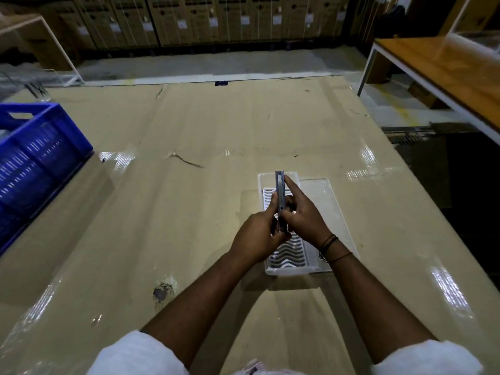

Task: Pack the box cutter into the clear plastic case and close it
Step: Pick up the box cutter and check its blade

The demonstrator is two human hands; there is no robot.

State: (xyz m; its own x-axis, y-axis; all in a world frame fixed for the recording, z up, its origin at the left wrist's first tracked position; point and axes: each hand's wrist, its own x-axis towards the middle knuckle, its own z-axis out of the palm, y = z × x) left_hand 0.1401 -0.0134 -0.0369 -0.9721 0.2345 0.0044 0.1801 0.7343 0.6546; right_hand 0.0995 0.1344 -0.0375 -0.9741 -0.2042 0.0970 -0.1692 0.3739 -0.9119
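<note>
We work on a big cardboard-covered table (189, 125) that fills most of the frame, w/ lots of bare room left and above centre. A blue crate (35, 147) sits at the left edge, a wooden bench (443, 69) in the upper right, stacked cartons (216, 20) along the top. The table's right edge runs diagonally down the right side, w/ a dark drop beyond it, so we keep the work inboard.

Right of centre lies the clear case (295, 267), open: tray w/ a wavy white insert on the left, its lid (327, 201) laid flat beside it on the right, touching along the hinge side.

Both hands grasp the cutter (280, 196) above the tray. Our left hand (257, 239) is closed on the lower handle; our right hand (303, 217) pinches the body, index finger stretched along it toward the top. Cutter stands tilted, tip pointing up-frame, not yet in the tray.

We judge this is the check-and-orient step. Can't tell if the blade is fully retracted; we'd confirm that first. Then lay the cutter lengthwise along the insert, lower it flat, fingers clear of the tip end. The lid has room to swing over from the right; nothing blocks it.
</note>
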